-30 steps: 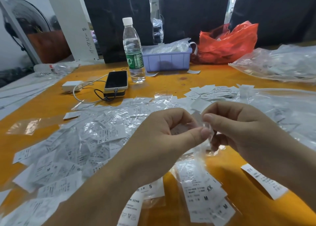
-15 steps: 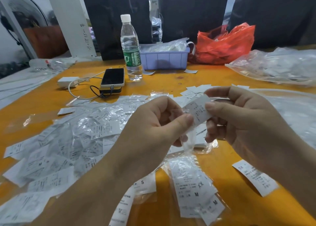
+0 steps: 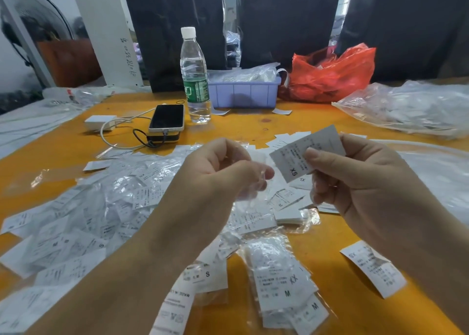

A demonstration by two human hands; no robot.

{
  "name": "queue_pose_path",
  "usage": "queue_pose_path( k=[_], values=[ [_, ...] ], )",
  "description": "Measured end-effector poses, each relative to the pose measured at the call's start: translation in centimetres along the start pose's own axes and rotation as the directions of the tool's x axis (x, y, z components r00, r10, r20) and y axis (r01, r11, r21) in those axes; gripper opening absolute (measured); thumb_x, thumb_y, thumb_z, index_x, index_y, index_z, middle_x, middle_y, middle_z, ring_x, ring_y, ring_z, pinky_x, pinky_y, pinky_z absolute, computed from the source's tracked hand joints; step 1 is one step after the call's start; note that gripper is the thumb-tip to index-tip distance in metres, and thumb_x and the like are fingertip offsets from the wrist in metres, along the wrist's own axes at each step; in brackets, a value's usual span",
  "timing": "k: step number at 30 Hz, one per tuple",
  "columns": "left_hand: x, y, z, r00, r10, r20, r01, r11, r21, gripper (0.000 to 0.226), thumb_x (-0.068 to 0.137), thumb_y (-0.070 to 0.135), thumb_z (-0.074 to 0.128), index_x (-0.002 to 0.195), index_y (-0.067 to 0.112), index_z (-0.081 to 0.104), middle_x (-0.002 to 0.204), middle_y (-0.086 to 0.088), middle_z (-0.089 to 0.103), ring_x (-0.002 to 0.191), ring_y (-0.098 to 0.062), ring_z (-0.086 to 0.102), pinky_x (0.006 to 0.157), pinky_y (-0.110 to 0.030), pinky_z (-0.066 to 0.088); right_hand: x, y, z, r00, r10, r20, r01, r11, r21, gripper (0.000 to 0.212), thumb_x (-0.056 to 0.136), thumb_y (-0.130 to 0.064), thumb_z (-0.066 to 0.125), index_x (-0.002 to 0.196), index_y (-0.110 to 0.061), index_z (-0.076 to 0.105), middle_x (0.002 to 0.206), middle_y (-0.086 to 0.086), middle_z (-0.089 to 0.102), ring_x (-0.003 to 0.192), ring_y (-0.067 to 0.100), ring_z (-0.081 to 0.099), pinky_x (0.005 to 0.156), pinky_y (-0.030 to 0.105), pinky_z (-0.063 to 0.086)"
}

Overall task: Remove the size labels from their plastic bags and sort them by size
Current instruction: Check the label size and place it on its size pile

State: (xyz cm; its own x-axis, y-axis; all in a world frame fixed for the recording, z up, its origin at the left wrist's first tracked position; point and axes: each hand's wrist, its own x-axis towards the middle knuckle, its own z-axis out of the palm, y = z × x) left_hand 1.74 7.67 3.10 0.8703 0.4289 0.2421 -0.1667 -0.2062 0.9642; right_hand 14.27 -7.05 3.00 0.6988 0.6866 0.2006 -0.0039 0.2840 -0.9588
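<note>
The right hand [image 3: 360, 182] pinches a white XS label [image 3: 304, 153] between thumb and fingers, holding it tilted above the table, free of any bag. Just to its left, apart from it, the left hand [image 3: 218, 177] pinches a small clear plastic bag [image 3: 256, 182], crumpled and see-through; whether anything is in it cannot be told.

Below the hands lie bagged labels [image 3: 284, 284] printed M and XX, inside clear sleeves. A loose label marked S [image 3: 208, 275] sits beside the left forearm, and another XS label [image 3: 373, 268] lies alone near the right wrist. A wide heap of labels and bags [image 3: 96, 207] spreads across the left half of the table, with a smaller pile of bare labels [image 3: 286, 138] behind the held one.

Farther back, a lilac plastic bin [image 3: 243, 93] holds clear bags with white contents. A red plastic bag [image 3: 332, 75] slumps beside it, and a large clear bag [image 3: 411, 106] of white pieces lies at the right. A water bottle [image 3: 194, 78] stands upright near a phone [image 3: 167, 118] resting on a power bank, with a white charger [image 3: 100, 122] and cable alongside.

The table [image 3: 63, 146] is orange. Behind it hang dark cloths [image 3: 286, 17]; a fan [image 3: 38, 25] stands at the left.
</note>
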Motion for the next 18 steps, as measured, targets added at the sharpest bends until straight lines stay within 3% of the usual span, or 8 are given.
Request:
queue_pose_path(
  k=[2,7,13,18],
  values=[
    [-0.1,-0.1,0.1,0.999,-0.014,0.033,0.014,1.0,-0.002,0.005,0.076,0.02,0.063,0.075,0.019,0.059,0.084,-0.006,0.076,0.081,-0.02,0.073,0.08,-0.038,0.059,0.0,0.0,-0.1,0.999,-0.031,-0.01,0.03,0.999,-0.042,0.013,0.07,-0.02,0.07,0.079,-0.015,0.077,0.068,0.008,0.065,0.049,0.013,0.051,0.046,0.023,0.048],
    [-0.4,0.0,0.9,0.99,-0.054,0.129,0.051,0.998,0.028,0.004,0.077,0.016,0.061,0.075,0.018,0.062,0.076,-0.008,0.073,0.065,-0.017,0.068,0.063,-0.028,0.058,-0.5,-0.5,0.1,0.985,-0.171,0.011,0.171,0.975,-0.141,0.017,0.07,-0.027,0.071,0.082,-0.016,0.076,0.069,0.008,0.068,0.051,0.015,0.055,0.05,0.026,0.052],
    [-0.4,0.1,0.9,0.979,-0.081,0.187,0.085,0.996,-0.012,0.006,0.079,0.019,0.06,0.077,0.018,0.066,0.077,-0.008,0.073,0.066,-0.017,0.067,0.062,-0.027,0.057,-0.9,-0.6,0.5,0.941,-0.338,-0.006,0.321,0.9,-0.295,0.007,0.074,-0.024,0.071,0.078,-0.019,0.073,0.071,0.003,0.073,0.054,0.016,0.065,0.056,0.026,0.057],
    [-0.4,0.2,0.7,0.976,-0.089,0.198,0.094,0.996,-0.014,0.009,0.08,0.021,0.06,0.082,0.014,0.067,0.076,-0.006,0.072,0.067,-0.016,0.067,0.063,-0.025,0.056,-1.1,-0.5,0.5,0.918,-0.396,0.001,0.362,0.837,-0.41,0.006,0.076,-0.024,0.072,0.082,-0.023,0.071,0.077,-0.003,0.075,0.063,0.021,0.07,0.057,0.03,0.059]
  ],
)
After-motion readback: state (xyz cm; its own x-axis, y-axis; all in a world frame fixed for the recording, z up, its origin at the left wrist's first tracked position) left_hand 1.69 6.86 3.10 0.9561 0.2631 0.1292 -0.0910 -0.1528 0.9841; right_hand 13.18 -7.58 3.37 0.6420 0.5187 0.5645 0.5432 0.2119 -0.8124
